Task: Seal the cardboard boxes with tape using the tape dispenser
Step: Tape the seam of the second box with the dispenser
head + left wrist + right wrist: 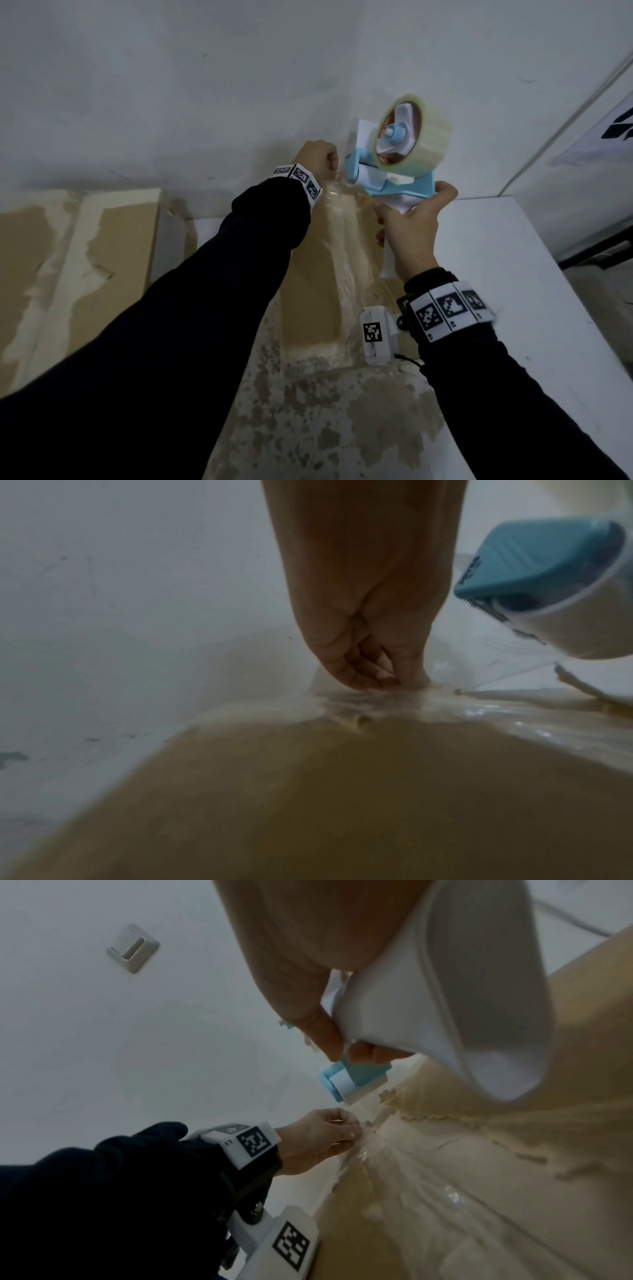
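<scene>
A brown cardboard box [308, 281] stands before me with clear tape [346, 260] running along its top seam to the far edge. My right hand [411, 226] grips the white handle of a blue and white tape dispenser [383, 168], which is raised above the box's far edge. Its clear tape roll [414, 137] points up. My left hand [317, 159] has its fingers [369, 669] curled and pinches the tape end at the far edge of the box [342, 791], just left of the dispenser's toothed blade [486, 612]. In the right wrist view the left hand [318, 1139] pinches the tape below the dispenser's roller [349, 1085].
A second cardboard box [78, 260] with torn, tape-stripped patches stands at the left. Both boxes are against a white wall [205, 85]. A white table [534, 291] lies at the right. A light switch [133, 947] is on the wall.
</scene>
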`<state>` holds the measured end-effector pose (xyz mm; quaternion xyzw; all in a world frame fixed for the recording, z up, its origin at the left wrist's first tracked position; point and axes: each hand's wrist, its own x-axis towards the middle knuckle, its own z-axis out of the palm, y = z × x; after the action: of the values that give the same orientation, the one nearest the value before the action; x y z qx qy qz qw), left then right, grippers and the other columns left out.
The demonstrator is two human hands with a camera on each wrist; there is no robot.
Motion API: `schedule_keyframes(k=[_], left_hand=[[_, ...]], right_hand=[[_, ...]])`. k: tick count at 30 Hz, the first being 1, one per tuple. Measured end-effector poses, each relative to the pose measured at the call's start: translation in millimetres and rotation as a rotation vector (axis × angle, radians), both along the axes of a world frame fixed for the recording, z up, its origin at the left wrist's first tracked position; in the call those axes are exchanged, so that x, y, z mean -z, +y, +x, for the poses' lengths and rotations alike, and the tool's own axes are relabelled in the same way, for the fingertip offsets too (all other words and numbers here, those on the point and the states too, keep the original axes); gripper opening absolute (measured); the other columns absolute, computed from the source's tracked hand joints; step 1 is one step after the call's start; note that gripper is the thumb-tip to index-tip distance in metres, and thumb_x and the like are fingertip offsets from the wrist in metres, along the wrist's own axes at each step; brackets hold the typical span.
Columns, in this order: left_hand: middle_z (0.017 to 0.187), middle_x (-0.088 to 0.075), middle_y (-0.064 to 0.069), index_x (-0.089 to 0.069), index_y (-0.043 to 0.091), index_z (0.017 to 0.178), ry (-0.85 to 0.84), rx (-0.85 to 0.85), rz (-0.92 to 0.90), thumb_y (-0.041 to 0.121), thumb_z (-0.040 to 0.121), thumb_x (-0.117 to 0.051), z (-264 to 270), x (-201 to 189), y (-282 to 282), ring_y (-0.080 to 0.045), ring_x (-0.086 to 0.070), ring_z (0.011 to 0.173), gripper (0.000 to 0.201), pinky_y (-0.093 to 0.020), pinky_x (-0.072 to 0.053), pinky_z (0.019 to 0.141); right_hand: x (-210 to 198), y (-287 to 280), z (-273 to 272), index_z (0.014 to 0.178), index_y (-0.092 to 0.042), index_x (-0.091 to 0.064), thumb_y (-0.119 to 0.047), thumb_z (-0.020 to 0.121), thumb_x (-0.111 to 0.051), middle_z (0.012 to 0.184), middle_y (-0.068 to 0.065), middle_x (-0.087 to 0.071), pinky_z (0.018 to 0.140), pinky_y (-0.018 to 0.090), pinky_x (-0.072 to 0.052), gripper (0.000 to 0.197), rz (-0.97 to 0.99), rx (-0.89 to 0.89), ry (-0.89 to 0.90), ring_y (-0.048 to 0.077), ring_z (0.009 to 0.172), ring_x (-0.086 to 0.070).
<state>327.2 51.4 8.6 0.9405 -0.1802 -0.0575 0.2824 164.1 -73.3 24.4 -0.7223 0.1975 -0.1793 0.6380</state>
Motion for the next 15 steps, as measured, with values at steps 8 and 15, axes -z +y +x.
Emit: schedule_keyframes(k=[8, 15], left_hand=[[0.094, -0.069, -0.013, -0.070, 0.004, 0.093, 0.064, 0.035, 0.018, 0.005, 0.075, -0.069, 3, 2, 4, -0.017, -0.060, 0.083, 0.018, -0.021, -0.046, 0.080], [0.106, -0.069, -0.007, -0.070, 0.013, 0.106, 0.137, 0.142, 0.026, 0.017, 0.086, -0.063, 4, -3, 18, -0.011, -0.058, 0.090, 0.022, -0.013, -0.034, 0.076]], right_hand=[[3, 1, -3, 0.113, -0.021, -0.023, -0.010, 0.079, -0.066, 0.091, -0.002, -0.056, 0.056, 0.035, -0.053, 0.056, 0.006, 0.024, 0.025, 0.027, 0.075, -0.062], [0, 7, -10, 0.113, -0.018, -0.024, -0.010, 0.080, -0.067, 0.089, -0.007, -0.054, 0.055, 0.030, -0.051, 0.055, 0.028, 0.038, 0.027, 0.013, 0.066, -0.058]])
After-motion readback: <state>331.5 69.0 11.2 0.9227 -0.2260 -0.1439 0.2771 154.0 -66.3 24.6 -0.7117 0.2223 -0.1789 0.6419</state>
